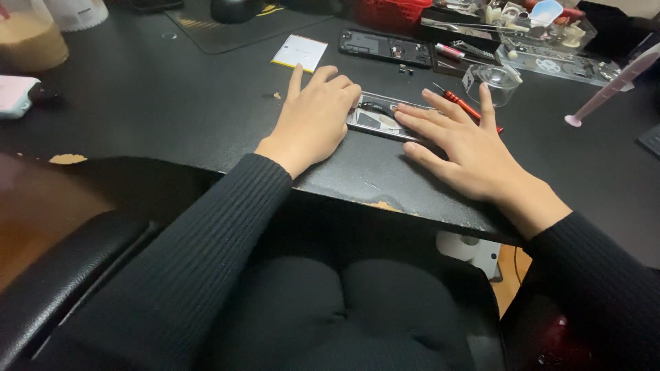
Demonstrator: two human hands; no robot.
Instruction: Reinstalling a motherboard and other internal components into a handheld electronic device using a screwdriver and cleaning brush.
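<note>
1. Head view: an opened phone (380,117) is seen lying flat near the front edge of a black desk (172,117).
2. The left hand (313,117) is rested on the phone's left end, fingers curled close together, nothing gripped.
3. The right hand (467,148) is laid on the phone's right end, fingers spread wide and flat.
4. A red screwdriver (459,103) is seen just behind the phone, partly hidden by the right hand.
5. A white rectangular card with a yellow edge (300,52) is placed behind the phone, to its left.
6. A second dark phone frame (385,47) is laid farther behind the phone.
</note>
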